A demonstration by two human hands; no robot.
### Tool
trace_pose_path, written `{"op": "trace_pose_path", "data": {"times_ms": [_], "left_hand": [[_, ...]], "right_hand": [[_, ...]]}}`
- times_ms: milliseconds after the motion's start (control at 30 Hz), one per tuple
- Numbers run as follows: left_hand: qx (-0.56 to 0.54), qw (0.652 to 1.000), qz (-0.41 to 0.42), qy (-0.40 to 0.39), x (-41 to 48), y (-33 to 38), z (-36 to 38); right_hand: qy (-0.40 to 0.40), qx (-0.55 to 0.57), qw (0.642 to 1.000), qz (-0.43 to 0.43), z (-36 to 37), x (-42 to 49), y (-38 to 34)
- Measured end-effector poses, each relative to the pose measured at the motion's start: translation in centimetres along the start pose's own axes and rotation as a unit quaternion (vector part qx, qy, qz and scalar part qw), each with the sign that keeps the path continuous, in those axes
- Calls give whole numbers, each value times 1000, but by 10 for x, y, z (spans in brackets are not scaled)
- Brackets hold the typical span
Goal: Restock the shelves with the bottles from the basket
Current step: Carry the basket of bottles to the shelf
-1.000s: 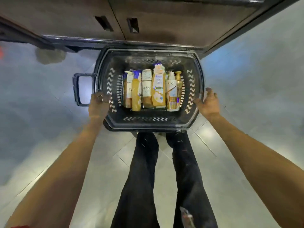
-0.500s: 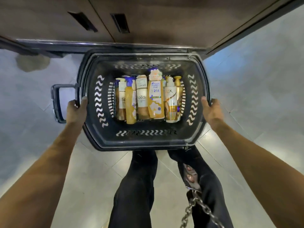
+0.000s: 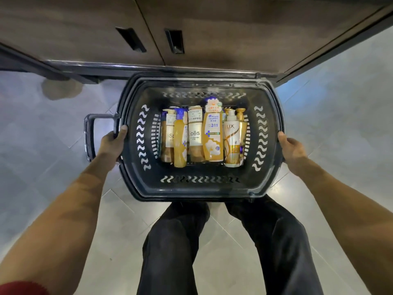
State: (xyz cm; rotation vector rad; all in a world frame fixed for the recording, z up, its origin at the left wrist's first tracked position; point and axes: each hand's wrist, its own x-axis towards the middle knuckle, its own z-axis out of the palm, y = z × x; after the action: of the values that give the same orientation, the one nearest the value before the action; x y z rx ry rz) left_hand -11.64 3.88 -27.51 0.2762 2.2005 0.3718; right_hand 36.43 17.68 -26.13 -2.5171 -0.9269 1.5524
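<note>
- Pale tiled floor [image 3: 53, 167] underfoot, a dark wood cabinet [image 3: 85, 28] just ahead.
- Left grip [image 3: 111, 143] is curled round the left rim of the black basket [image 3: 202, 190], thumb on top, beside its side handle [image 3: 89, 137].
- Bottles [image 3: 212, 135], mostly golden, lie side by side in the basket's bottom, caps toward the cabinet.
- Right grip [image 3: 292, 149] clasps the right rim, thumb over the edge.

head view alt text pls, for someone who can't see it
The left hand and right hand grip the side rims of a dark basket. Bottles lie side by side inside it; a wooden cabinet stands ahead.
</note>
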Motion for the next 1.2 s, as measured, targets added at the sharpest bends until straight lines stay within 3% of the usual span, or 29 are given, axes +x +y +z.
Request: {"op": "trace_pose_path", "data": {"times_ms": [233,633,833,1000,1200], "left_hand": [[-4,999,-34,-18,-10,-14,-6],[-36,991,-128,-23,-148,-106,-73],[-141,969,-201,10,-244,-149,-111],[-224,948,-221,47,-322,-180,-144],[-286,915,-273,78,-379,-218,-180]], "right_hand": [[-56,66,996,7,-9,-12,10],[-89,-46,994,41,-29,-104,-22],[-72,-169,983,-14,-24,-166,-67],[-107,-303,942,-102,-6,-225,-112],[-129,-344,914,-172,36,-304,-162]]}}
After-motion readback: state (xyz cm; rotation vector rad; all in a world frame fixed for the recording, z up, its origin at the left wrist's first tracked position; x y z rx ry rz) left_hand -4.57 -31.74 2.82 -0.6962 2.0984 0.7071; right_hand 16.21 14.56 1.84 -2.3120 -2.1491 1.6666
